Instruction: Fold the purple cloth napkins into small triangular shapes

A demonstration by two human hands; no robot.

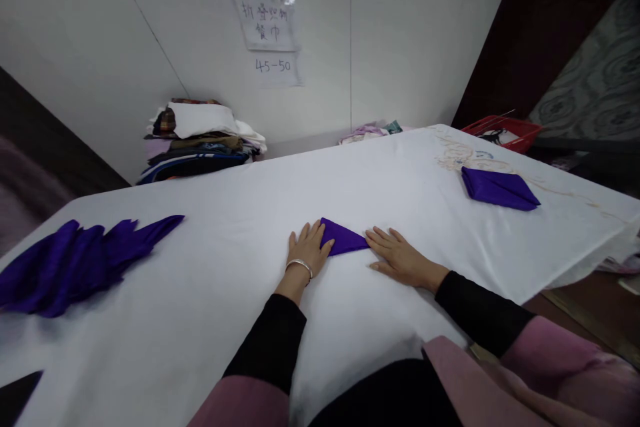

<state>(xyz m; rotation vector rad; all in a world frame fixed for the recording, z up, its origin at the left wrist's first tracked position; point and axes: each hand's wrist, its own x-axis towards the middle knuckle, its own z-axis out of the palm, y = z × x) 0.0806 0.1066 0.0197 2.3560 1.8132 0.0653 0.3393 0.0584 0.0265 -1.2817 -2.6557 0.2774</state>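
Note:
A purple cloth napkin (343, 239), folded into a small triangle, lies flat on the white tablecloth (240, 267) in front of me. My left hand (309, 248) rests on its left end with the fingers stretched out, covering that part. At the pointed right end, my right hand (397, 257) lies flat with fingers extended, the fingertips touching the tip. Off to the right sits another purple napkin (500, 188), folded into a compact packet. A loose, rumpled heap of purple cloth (75, 267) spreads over the left side of the table.
Behind the table's far edge stands a stack of folded clothes (200, 140). A red basket (520, 133) is beyond the far right corner. Paper signs (270, 33) hang on the pale wall. A dark corner of something (20, 397) shows at lower left.

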